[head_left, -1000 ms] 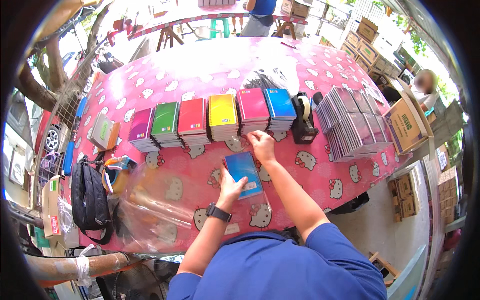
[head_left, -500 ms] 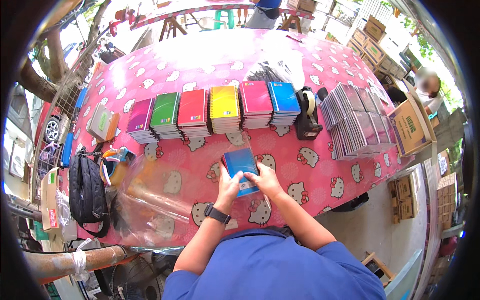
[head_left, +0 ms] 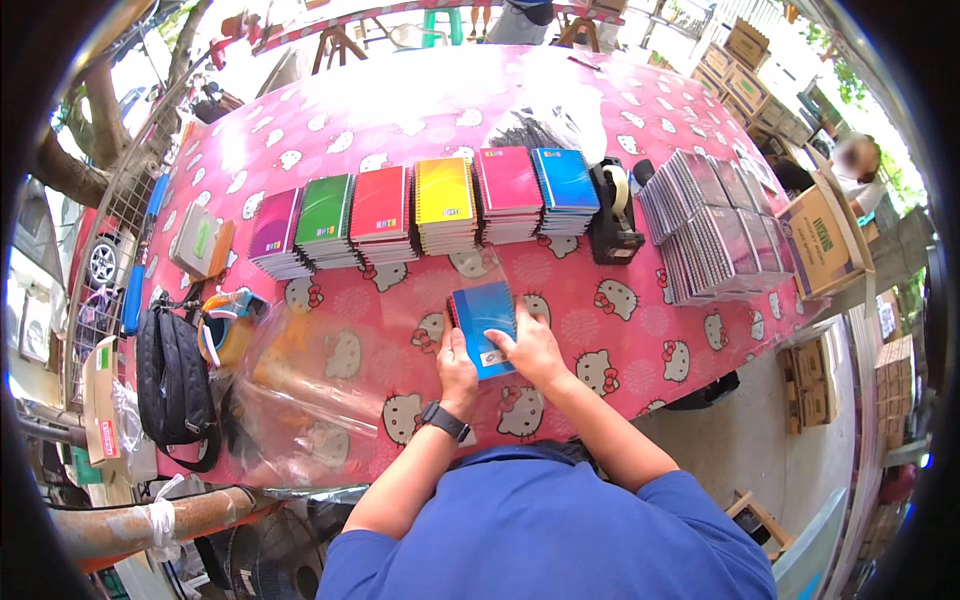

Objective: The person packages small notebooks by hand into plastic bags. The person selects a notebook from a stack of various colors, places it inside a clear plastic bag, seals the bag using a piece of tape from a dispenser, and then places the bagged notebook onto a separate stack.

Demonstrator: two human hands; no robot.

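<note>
Blue notebook (head_left: 482, 312) held over pink worktop (head_left: 640, 345), clasped by left grip (head_left: 457, 370) and right grip (head_left: 538, 354), pink notebooks (head_left: 508, 185) stacked at its twelve o'clock, tape dispenser (head_left: 614, 240) set at its two o'clock.

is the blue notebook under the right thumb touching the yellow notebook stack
Apart: the head view shows the pink tablecloth between the blue notebook's far edge and the yellow notebook stack.

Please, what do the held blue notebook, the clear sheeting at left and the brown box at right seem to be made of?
Blue notebook: perhaps smooth card or plastic cover, by its flat, stiff face.
Clear sheeting: likely thin, glossy plastic film; wrinkles shine.
Brown box: probably matte cardboard, by its dull tan panels.
</note>
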